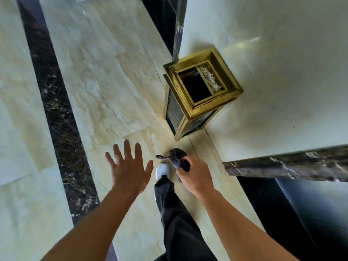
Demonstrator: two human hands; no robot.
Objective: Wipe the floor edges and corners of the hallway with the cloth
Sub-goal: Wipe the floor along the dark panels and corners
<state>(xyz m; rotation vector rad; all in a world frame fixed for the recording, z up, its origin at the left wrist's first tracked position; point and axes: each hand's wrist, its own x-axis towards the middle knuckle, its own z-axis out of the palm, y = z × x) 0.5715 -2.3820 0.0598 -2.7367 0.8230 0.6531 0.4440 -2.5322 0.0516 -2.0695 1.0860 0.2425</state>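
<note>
Two hands: the right hand (194,174) grips a bunched dark cloth (178,159); the left hand (128,166), at its nine o'clock, is spread and holds nothing.

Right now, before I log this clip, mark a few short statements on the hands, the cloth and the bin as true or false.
1. The right hand grips a bunched dark grey cloth. True.
2. The left hand is curled into a fist. False: its fingers are spread and it holds nothing.
3. The square gold-framed bin with dark panels stands by the pale wall. True.
4. The cloth lies pressed flat on the floor. False: it hangs bunched from the right hand.
5. A black shoe shows between the hands. False: the shoe is white.
</note>
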